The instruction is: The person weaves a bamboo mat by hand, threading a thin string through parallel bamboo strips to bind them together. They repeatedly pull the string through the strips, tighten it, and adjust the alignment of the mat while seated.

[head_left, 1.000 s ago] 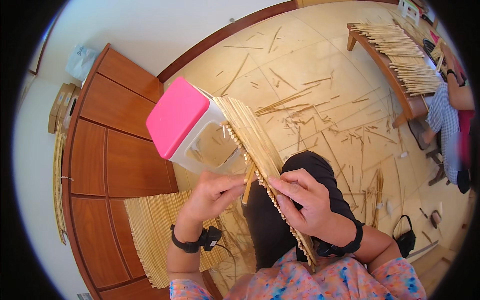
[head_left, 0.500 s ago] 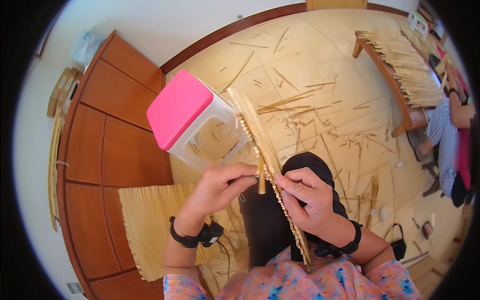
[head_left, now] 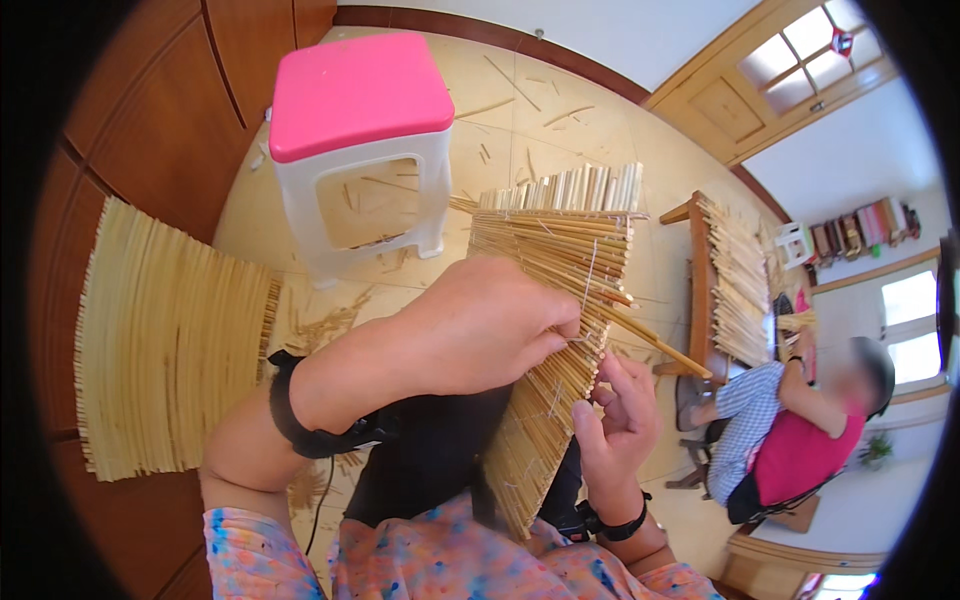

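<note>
Two hands on a half-woven bamboo-slat mat

Both hands work one piece: a bamboo-slat mat [head_left: 555,300] held up over the lap, slats bound w/ thin thread. Left hand [head_left: 480,325] lies over the mat's near face, fingers curled down, tips pinched at the slat edge approx. mid-mat; looks like they grip thread or a single slat, can't tell which. Right hand [head_left: 620,420] sits below and behind the mat's lower edge, fingers half-curled, thumb up against the slats, steadying it; not clenched. One loose slat [head_left: 655,345] sticks out to the right from the bound rows, past the others.

Step, as I judge it: binding in the newest slat, i.e. tying or tightening thread at the row where the left fingertips meet. Next move prob. calls for holding that slat flush w/ its neighbours while the thread is drawn snug, right hand keeping the mat from twisting.

Containers: none proper in sight. Nearest thing w/ a hollow is the white plastic stool w/ pink seat [head_left: 360,150] on the tiled floor [head_left: 520,120]; through its side opening only floor and stray slivers show. A finished mat [head_left: 165,335] lies flat to the left by the wood cabinet [head_left: 130,120]. Far right, a low wooden bench [head_left: 700,280] carries a heap of slats, and another person [head_left: 790,430] sits beside it.
</note>
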`<state>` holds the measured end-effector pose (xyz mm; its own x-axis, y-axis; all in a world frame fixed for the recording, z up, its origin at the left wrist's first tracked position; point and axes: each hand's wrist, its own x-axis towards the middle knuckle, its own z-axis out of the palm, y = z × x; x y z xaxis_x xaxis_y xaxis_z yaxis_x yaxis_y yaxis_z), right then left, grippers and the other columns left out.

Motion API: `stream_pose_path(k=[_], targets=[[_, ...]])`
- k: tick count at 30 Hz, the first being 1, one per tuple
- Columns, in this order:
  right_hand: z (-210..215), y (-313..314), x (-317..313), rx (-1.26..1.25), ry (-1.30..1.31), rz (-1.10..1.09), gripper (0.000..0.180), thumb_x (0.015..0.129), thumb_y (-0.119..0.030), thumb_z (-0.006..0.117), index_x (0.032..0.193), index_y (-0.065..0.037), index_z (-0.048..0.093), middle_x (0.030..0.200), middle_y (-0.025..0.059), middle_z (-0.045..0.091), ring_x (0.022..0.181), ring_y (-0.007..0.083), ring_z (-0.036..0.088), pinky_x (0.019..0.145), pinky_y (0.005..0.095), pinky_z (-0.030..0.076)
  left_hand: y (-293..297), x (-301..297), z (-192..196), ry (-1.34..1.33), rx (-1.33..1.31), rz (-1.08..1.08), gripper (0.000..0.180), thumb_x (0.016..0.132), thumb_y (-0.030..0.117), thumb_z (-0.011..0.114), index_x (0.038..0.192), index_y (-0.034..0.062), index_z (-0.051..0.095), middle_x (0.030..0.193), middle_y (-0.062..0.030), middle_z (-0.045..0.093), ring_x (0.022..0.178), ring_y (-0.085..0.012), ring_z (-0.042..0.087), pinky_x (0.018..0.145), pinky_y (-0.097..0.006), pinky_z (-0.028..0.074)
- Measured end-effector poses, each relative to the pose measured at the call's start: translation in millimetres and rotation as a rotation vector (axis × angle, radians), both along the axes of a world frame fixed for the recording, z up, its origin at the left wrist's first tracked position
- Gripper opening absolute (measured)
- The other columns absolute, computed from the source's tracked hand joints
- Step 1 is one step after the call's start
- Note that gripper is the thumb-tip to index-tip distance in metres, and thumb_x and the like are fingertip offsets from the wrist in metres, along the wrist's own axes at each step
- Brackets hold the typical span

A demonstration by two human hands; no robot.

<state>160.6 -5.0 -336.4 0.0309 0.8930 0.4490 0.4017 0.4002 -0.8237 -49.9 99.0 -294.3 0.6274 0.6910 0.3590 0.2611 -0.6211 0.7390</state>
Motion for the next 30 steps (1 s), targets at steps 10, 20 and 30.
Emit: stream_pose_path(k=[10,20,30], targets=[[6,-2,-24,-0.031,0.022,-0.166,0.049,0.076,0.009,0.069,0.124,0.004,0.064,0.112,0.014,0.061,0.093,0.0181,0.062,0.077,0.0257,0.057,0,-9,-9,-0.01,-0.007,0.002,0.009,0.086,0.012,0.065,0.093,0.0084,0.069,0.076,-0.0161,0.067,0.072,-0.0371,0.065,0.064,-0.045,0.051],[14,3,-25,0.098,-0.167,-0.188,0.04,0.076,0.005,0.074,0.115,0.003,0.069,0.101,0.0135,0.066,0.081,0.0186,0.066,0.067,0.0261,0.053,-8,-5,-1,0.001,-0.018,0.078,0.011,0.085,0.001,0.068,0.095,0.0036,0.068,0.074,-0.016,0.066,0.065,-0.0333,0.066,0.057,-0.036,0.05],[13,6,-23,0.089,-0.031,-0.032,0.049,0.076,0.0,0.076,0.123,0.002,0.064,0.105,0.0149,0.062,0.085,0.0253,0.066,0.071,0.0319,0.055,-7,10,32,0.186,-0.392,0.268,0.019,0.095,0.009,0.062,0.112,0.0014,0.058,0.078,-0.0121,0.067,0.067,-0.022,0.066,0.058,-0.034,0.05]])
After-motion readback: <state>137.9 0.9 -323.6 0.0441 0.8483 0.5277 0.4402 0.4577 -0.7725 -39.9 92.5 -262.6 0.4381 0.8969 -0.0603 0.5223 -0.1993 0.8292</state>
